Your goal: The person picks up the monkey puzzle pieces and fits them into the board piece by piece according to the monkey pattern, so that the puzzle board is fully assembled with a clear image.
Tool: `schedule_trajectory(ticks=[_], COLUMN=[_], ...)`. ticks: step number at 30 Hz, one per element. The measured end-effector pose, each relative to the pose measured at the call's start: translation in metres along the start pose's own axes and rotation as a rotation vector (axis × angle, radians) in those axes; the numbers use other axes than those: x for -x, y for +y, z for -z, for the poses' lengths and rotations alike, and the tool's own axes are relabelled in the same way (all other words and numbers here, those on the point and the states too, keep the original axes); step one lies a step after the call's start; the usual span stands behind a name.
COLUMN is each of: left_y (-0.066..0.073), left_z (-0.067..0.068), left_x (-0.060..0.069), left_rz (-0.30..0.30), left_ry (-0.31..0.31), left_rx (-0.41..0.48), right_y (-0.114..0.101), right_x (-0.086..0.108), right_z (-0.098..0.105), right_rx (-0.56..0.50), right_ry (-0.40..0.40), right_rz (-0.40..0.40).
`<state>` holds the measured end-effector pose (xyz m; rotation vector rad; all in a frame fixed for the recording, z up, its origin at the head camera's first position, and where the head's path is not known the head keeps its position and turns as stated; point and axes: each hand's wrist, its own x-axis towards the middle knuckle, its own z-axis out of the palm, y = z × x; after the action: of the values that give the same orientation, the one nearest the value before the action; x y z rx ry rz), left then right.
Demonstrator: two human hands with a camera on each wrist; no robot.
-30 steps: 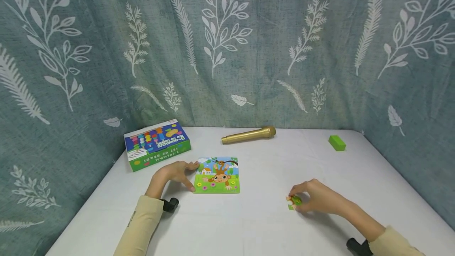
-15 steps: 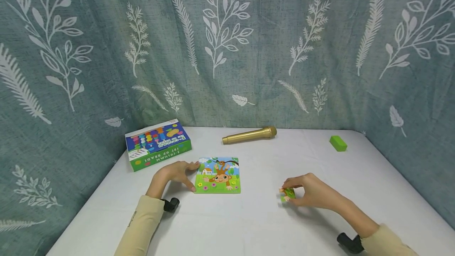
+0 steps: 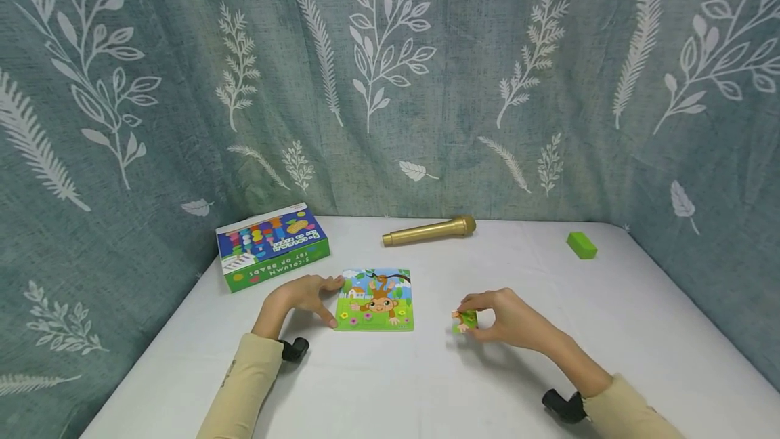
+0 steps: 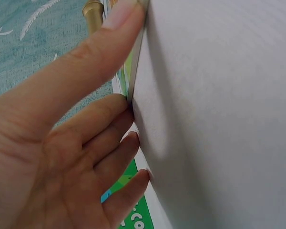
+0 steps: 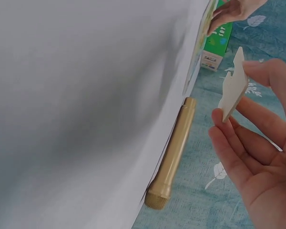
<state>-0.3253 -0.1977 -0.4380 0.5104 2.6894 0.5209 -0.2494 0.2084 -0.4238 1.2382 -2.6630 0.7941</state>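
Note:
On the white table lies a square picture puzzle (image 3: 373, 314) of a monkey hanging from a branch. My left hand (image 3: 301, 295) is at its left edge, thumb at the near corner and forefinger near the far one. In the left wrist view, that hand's thumb and fingertips touch the board's thin edge, the fingers fairly straight. To the right of the board, my right hand (image 3: 514, 320) pinches a small green and brown puzzle piece (image 3: 466, 320) between thumb and fingers, above the table. The right wrist view shows the piece's pale, notched back (image 5: 235, 88).
A blue and green box of beads (image 3: 274, 246) lies at the back left. Behind the puzzle is a gold microphone (image 3: 426, 232), and a green block (image 3: 581, 245) sits at the back right. A leaf-patterned curtain (image 3: 390, 175) stands along the table's far edge.
My right hand has moved left with the pinched puzzle piece, and slightly away from me, closer to the puzzle. My left hand has stayed at the puzzle's left edge.

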Motion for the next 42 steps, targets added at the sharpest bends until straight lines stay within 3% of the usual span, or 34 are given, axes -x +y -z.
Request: schedule_trajectory(ticks=[10,28,42], left_y=[-0.001,0.002,0.0], left_z=[0.0,0.002,0.001], left_x=[0.001,0.001,0.001], left_rz=[0.009,0.012,-0.017], left_ry=[-0.003,-0.009,-0.01], left_rx=[0.003,0.017,0.018], right_y=[-0.007,-0.013,-0.014], right_x=[-0.02,-0.053,-0.086], right_z=[-0.007,-0.029,-0.049], right_rx=[0.014,-0.036,-0.062], right_ry=[0.025,0.048,-0.069], right_rz=[-0.027,0.002,0.031])
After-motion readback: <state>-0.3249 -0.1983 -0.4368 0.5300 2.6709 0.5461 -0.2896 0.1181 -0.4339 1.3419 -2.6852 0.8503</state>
